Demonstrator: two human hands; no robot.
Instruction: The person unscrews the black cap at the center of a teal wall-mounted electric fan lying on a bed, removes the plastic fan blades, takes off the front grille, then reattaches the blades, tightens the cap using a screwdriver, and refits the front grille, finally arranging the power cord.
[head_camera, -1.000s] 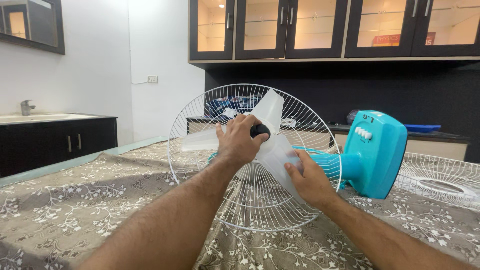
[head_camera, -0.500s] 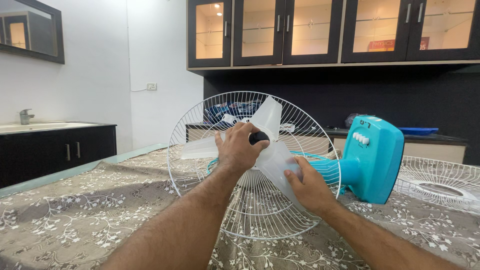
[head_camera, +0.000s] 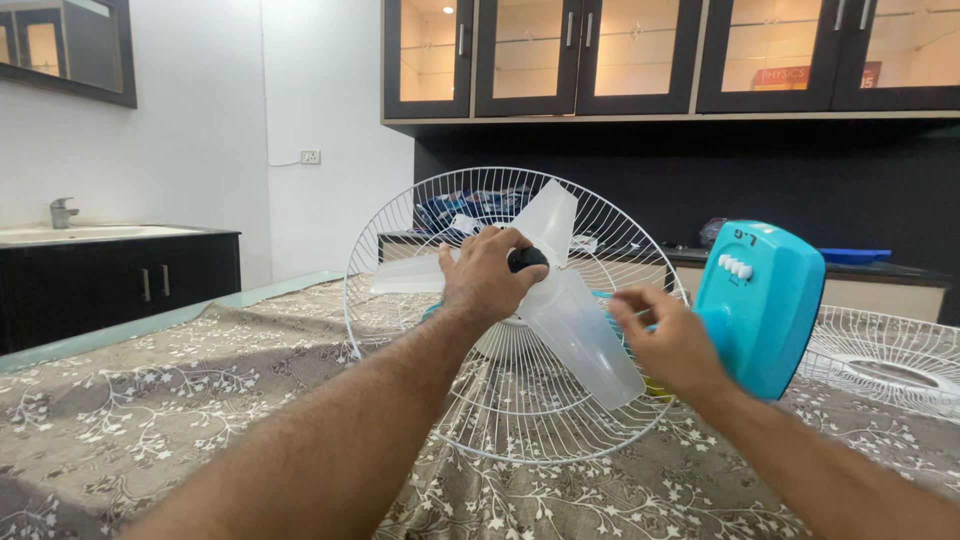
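Your left hand (head_camera: 490, 280) is gripping the black cap (head_camera: 527, 260) at the hub of the clear fan blade (head_camera: 585, 335), fingers clamped around it. Your right hand (head_camera: 668, 340) is hovering just right of the blade, fingers loosely curled and holding nothing. The blade is sitting inside the white wire guard (head_camera: 400, 250), standing on the floral-clothed worktop (head_camera: 150, 400) with the teal motor housing (head_camera: 760, 305) behind it, to the right

One sign noted: a flat rectangular red-orange card with pale lettering (head_camera: 800, 77), standing behind the glass cabinet door (head_camera: 770, 50), upper right.
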